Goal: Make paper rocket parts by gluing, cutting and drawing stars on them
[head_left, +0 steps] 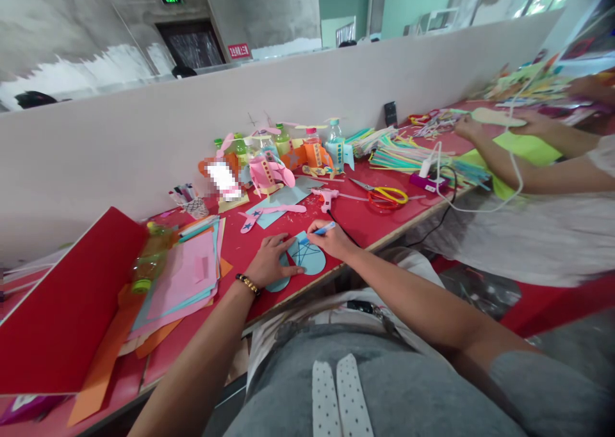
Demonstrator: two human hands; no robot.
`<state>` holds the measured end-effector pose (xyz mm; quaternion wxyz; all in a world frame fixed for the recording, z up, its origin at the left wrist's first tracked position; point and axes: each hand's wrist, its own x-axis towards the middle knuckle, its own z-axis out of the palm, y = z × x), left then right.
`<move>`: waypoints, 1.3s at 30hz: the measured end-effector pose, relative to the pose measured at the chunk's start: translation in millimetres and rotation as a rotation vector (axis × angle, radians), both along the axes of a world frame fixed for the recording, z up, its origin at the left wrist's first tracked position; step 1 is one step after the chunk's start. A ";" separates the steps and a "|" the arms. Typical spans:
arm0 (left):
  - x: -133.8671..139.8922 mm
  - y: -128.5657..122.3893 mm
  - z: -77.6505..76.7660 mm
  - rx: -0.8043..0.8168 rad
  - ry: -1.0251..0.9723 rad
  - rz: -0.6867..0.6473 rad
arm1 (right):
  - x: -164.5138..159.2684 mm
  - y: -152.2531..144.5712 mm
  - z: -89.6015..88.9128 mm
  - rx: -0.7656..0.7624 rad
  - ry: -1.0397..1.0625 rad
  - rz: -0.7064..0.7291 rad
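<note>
My right hand (335, 239) grips a blue marker (323, 229) with its tip at a light blue rounded paper cutout (313, 262) on the red table. Dark blue lines like a star cross that paper. My left hand (273, 261) lies with fingers spread on the paper's left side and holds nothing. Under it, a second light blue rounded piece (277, 283) shows in part. Just beyond my hands is a pink paper strip (283, 210) with dark stars. A pink glue gun (327, 199) rests behind my right hand.
Decorated plastic bottles (335, 148) stand along the partition, near a pink paper craft (267, 173). Scissors (384, 195) and a purple power strip (427, 182) lie to the right, by a co-worker's arm (509, 168). Stacked coloured paper (182, 277) and a red board (72, 309) occupy the left.
</note>
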<state>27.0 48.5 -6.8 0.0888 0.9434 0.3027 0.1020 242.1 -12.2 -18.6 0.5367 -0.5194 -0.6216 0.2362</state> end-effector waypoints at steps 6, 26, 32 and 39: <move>-0.2 -0.3 0.7 -0.005 0.003 0.005 | 0.2 -0.1 0.7 0.004 -0.011 -0.015; -0.5 2.6 -2.1 0.007 0.005 -0.009 | -0.2 -2.6 4.3 0.025 0.021 -0.013; 0.1 0.5 0.3 -0.001 -0.002 -0.004 | -0.2 2.0 -1.6 0.021 0.006 0.000; -0.6 1.5 -0.2 0.010 0.011 -0.009 | 0.3 -0.4 1.7 0.028 -0.001 0.035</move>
